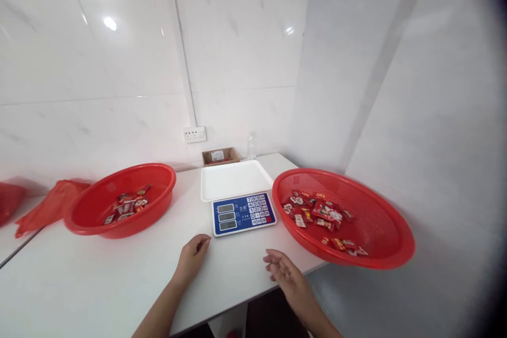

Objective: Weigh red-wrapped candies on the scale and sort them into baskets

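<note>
White counter [99, 280] is what I see under both hands. The left hand [193, 257] rests on it with its fingers loosely curled around nothing, and the right hand [283, 270] sits at the near edge, fingers spread and empty. Between and just beyond them stands the scale [242, 213], blue keypad toward me, with its white pan [233, 179] bare. Neither hand touches it. To the right, near the spread hand, a red mesh basket [380, 227] holds a scatter of red-wrapped sweets [322, 214]. To the left, well apart from the curled hand, a red basin [119, 229] holds a smaller pile [129, 204], with a red plastic bag [51, 203] crumpled beside it. A cardboard box [219, 157] and a clear bottle [251, 145] stand against the wall. What worries me is the basket: it appears to hang past the counter's corner, so I judge that a knock from the right hand or wrist could tip it and spill the sweets.
</note>
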